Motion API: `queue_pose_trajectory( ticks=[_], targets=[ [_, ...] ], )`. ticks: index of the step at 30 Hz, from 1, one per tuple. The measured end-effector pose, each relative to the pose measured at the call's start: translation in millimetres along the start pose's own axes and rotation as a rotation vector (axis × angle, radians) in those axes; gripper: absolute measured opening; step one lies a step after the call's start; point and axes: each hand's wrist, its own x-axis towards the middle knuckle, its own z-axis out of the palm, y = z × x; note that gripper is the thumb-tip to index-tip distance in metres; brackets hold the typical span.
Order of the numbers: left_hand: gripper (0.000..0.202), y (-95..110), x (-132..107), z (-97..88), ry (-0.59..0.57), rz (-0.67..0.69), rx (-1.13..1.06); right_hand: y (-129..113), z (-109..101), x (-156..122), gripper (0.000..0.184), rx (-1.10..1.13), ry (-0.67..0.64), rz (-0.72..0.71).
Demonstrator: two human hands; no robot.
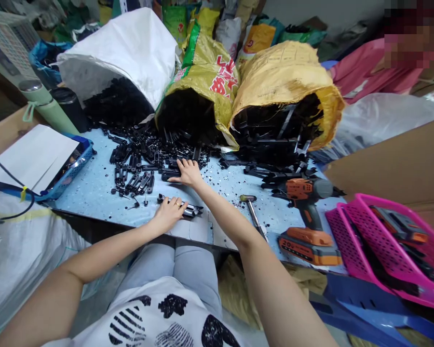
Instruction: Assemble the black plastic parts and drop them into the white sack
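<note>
My left hand (pixel 169 212) rests near the front edge of the light blue table (pixel 94 188), fingers curled over a long black-and-metal part (pixel 191 210) lying flat there. My right hand (pixel 188 172) reaches further back, its fingers spread on a flat black part (pixel 170 174) at the edge of a heap of small black plastic parts (pixel 137 164). Loose screws and black pieces are scattered around both hands.
A white sack (pixel 130 53) and two yellow sacks (pixel 210 77) (pixel 289 82) spill black parts at the back. An orange cordless drill (pixel 305 212) and a hammer (pixel 253 212) lie right. A pink basket (pixel 390 246) sits far right, a blue tray (pixel 72 168) and bottles (pixel 47 106) left. Another person sits at the top right.
</note>
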Motion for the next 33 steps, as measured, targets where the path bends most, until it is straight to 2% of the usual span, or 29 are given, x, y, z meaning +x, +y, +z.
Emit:
queue_pose_trajectory(
  ticks=[2, 4, 6, 8, 10, 13, 17, 22, 25, 27, 30, 33],
  targets=[
    [0.05, -12, 10, 2.7, 0.031, -0.029, -0.018, 6, -5, 5, 0.078, 0.039, 0.028, -0.027],
    [0.048, -27, 21, 5.5, 0.067, -0.09, -0.041, 20, -14, 8, 0.062, 0.07, 0.076, 0.02],
    [0.047, -42, 32, 7.4, 0.088, -0.186, -0.05, 40, -23, 13, 0.049, 0.077, 0.075, 0.213],
    [0.047, -54, 38, 7.5, 0.099, -0.25, -0.053, 64, -29, 14, 0.04, 0.086, -0.046, 0.447],
    [0.049, -62, 35, 6.2, 0.122, -0.27, -0.072, 84, -29, 9, 0.036, 0.1, -0.193, 0.579],
    [0.05, -68, 17, 3.9, 0.182, -0.279, -0.129, 101, -19, -17, 0.035, 0.105, -0.283, 0.592],
    [0.047, -75, -13, 3.6, 0.237, -0.309, -0.196, 102, -1, -56, 0.041, 0.136, -0.31, 0.513],
    [0.044, -81, -30, 5.7, 0.282, -0.353, -0.235, 102, 6, -70, 0.044, 0.151, -0.273, 0.513],
    [0.042, -85, -34, 5.9, 0.304, -0.376, -0.237, 103, 4, -63, 0.038, 0.157, -0.221, 0.497],
    [0.043, -89, -38, 5.9, 0.318, -0.402, -0.233, 102, 1, -51, 0.031, 0.153, -0.119, 0.498],
    [0.044, -95, -43, 6.0, 0.346, -0.444, -0.232, 94, -4, -19, 0.035, 0.18, 0.043, 0.524],
    [0.044, -100, -45, 4.4, 0.365, -0.486, -0.241, 83, -7, 21, 0.036, 0.244, 0.079, 0.576]
  ],
)
